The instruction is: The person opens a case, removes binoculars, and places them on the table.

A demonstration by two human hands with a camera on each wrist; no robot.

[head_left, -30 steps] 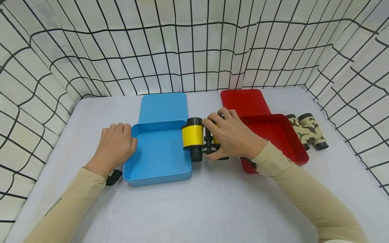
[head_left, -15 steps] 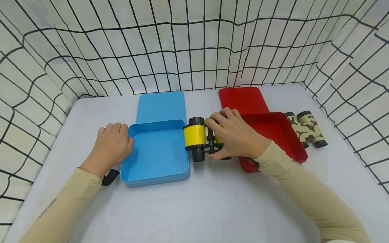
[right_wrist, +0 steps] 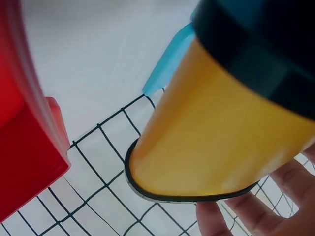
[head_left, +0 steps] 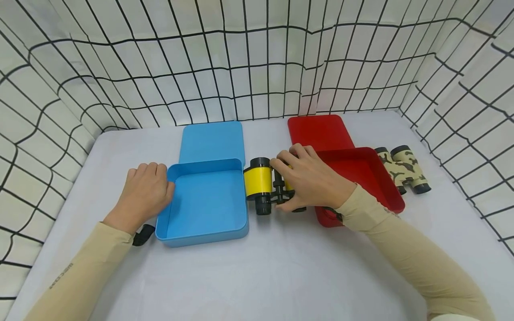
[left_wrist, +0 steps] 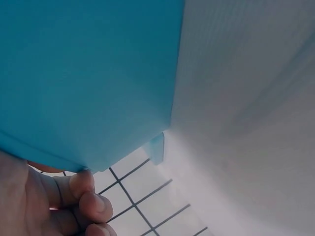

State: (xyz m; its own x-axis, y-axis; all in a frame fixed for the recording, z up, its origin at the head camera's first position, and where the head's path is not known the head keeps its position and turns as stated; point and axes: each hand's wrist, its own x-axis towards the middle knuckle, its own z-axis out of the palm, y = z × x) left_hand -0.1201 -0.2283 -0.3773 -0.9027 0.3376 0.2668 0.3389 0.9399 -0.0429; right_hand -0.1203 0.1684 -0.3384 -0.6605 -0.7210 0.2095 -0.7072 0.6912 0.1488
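Yellow and black binoculars (head_left: 258, 181) stand just right of the blue box in the head view. My right hand (head_left: 307, 180) grips them from above over their right barrel, which it largely hides. In the right wrist view, fingertips (right_wrist: 256, 214) curl at the far end of the yellow barrel (right_wrist: 211, 142). My left hand (head_left: 140, 196) pinches the left rim of the open blue box (head_left: 209, 205), thumb over the edge. Its curled fingers (left_wrist: 91, 201) lie along the outside of the box wall in the left wrist view.
Behind the blue box lies its flat blue lid (head_left: 213, 140). An open red box (head_left: 361, 178) with a red lid (head_left: 321, 133) is under and beyond the right forearm. Camouflage binoculars (head_left: 405, 169) lie at far right. Wire grid walls (head_left: 257, 67) enclose the white table (head_left: 249, 281).
The yellow binoculars have shifted slightly to the right with my right hand. The head view has drifted a little; my left hand keeps its place at the blue box.
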